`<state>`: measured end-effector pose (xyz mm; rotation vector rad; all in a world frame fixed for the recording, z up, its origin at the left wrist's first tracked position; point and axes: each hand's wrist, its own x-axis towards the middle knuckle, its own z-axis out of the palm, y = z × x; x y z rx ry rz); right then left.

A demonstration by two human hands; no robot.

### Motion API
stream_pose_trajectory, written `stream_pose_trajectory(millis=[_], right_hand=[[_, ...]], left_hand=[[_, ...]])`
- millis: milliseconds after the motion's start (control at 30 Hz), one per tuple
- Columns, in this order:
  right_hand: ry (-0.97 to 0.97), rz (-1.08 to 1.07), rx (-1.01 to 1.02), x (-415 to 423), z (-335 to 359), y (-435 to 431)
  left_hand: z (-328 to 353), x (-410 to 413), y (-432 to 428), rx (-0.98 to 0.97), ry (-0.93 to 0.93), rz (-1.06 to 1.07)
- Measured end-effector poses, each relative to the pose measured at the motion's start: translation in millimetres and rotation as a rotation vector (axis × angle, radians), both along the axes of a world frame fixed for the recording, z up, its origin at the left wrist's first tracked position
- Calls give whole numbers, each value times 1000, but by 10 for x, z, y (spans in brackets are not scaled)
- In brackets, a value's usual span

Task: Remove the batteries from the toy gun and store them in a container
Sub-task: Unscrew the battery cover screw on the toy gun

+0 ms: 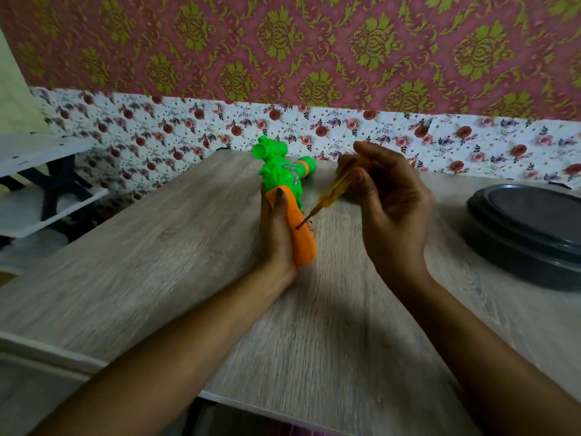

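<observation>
- left hand (276,237) grasps the green-and-orange plastic toy gun (276,174) by its handle over the wood-grain table (157,262), screw side up for access.
- right hand (388,206) pinches a translucent yellow screwdriver (330,196), tip in the screw hole.
- dark grey lidded container (528,228) waits at right, closed.

Lighting: dim, warm, indoor. Shadows: soft dark patch on the table (157,262), near centre, between the arms. Blur: motion smear, left and near edges. Distortion: wide-angle bowing of the far wall (314,42).

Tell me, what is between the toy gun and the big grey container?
The head view shows the right hand, holding a yellow screwdriver against the toy gun. Past it, bare table runs to the grey container.
</observation>
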<state>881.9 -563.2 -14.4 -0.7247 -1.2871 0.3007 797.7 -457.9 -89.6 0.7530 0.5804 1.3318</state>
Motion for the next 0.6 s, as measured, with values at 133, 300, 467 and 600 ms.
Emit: stream_pose_trajectory(millis=[133,300,467,600], right_hand=[[95,6,-56,26,17,19],[69,-14,-18,2,9,18],[5,17,-6,-10,-14,18],[3,-7,-3,-64,15,-8]], left_hand=[[0,-5,-4,-17,33,-12],[-22,-37,34,-79,-9,-26],[4,-30,39,-59,24,-13],[11,-10,24,39,75,-18]])
